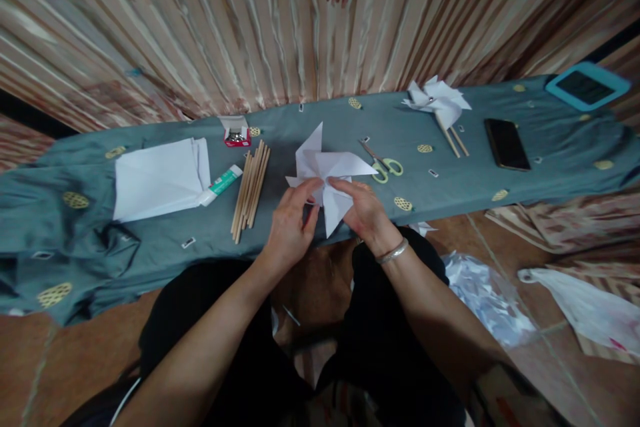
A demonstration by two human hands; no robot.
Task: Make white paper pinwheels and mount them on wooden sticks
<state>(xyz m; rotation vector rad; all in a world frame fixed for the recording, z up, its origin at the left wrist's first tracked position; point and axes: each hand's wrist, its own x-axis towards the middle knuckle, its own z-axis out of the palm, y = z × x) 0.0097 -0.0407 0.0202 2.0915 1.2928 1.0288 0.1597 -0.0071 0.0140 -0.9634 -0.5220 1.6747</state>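
Note:
A white paper pinwheel (pixel 325 163) is held up over the front edge of the cloth-covered table. My left hand (pixel 295 220) grips its lower left side, with thumb and fingers near the centre. On the lower right, my right hand (pixel 363 207) is closed on the same pinwheel, its thumb pressed close to the middle. Whether a pin sits at the centre, I cannot tell. Right of the pinwheel lie scissors (pixel 385 165) with light green handles. To the left, a bundle of thin wooden sticks (pixel 251 190) rests beside a green and white glue stick (pixel 221 185).
White paper sheets (pixel 157 180) lie at the left, near a small red box (pixel 237 133) of metal pieces. Finished-looking pinwheels (pixel 437 100) on sticks, a phone (pixel 507 143) and a blue-framed tablet (pixel 587 85) are at the right. A plastic bag of paper (pixel 483 297) is on the floor.

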